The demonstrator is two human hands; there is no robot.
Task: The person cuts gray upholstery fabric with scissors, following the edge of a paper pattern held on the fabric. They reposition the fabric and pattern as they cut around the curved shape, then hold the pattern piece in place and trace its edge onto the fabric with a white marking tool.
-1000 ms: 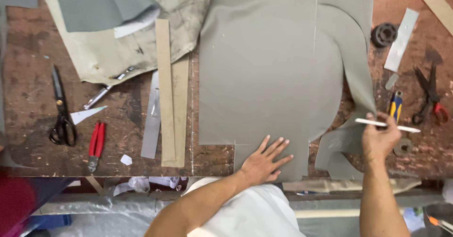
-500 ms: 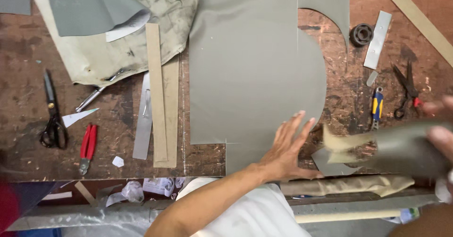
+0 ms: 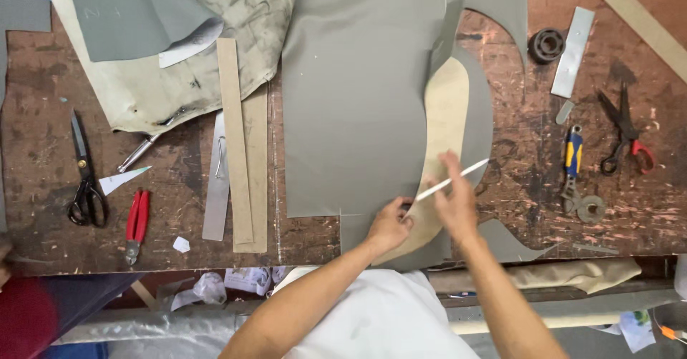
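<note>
A large grey fabric sheet lies spread on the worn wooden workbench. A curved strip of the grey fabric is folded over along the sheet's right side, showing its tan underside. My left hand pinches the lower edge of that folded piece near the bench front. My right hand rests on the tan underside and holds a thin white marking stick that points up and right.
Two wooden rulers and a metal strip lie left of the sheet. Black scissors and red pliers sit far left. A blue-handled tool, red-handled scissors, a metal bar and a black wheel lie right. Beige padded material is at top left.
The curved grey piece was lifted at the right and is now folded over onto the sheet, tan side up. My left hand went from flat to pinching its edge; my right hand moved left.
</note>
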